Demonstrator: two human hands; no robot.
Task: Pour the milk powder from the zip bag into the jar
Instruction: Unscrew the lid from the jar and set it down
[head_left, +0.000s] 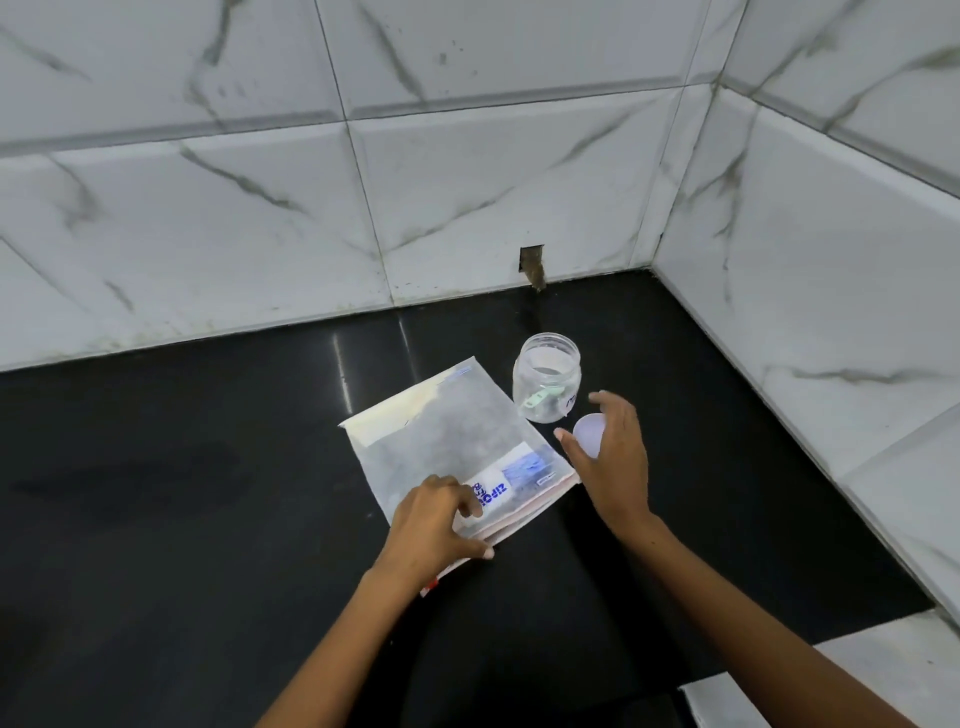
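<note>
Zip bag lies flat under left hand fingers, beside jar.

Left arm: bare, reaches in from the near edge, angled up toward the far right.
Left hand: palm down, fingers bent and spread; fingertips press on the near end of the zip bag, thumb along its near edge.
Right arm: bare, comes in from the near right corner, angled toward the far left.
Right hand: right of the left hand and farther off, well apart from it; palm faces left, fingers loosely curved and apart, cupped around the lid. Whether it grips the lid cannot be told.
</note>
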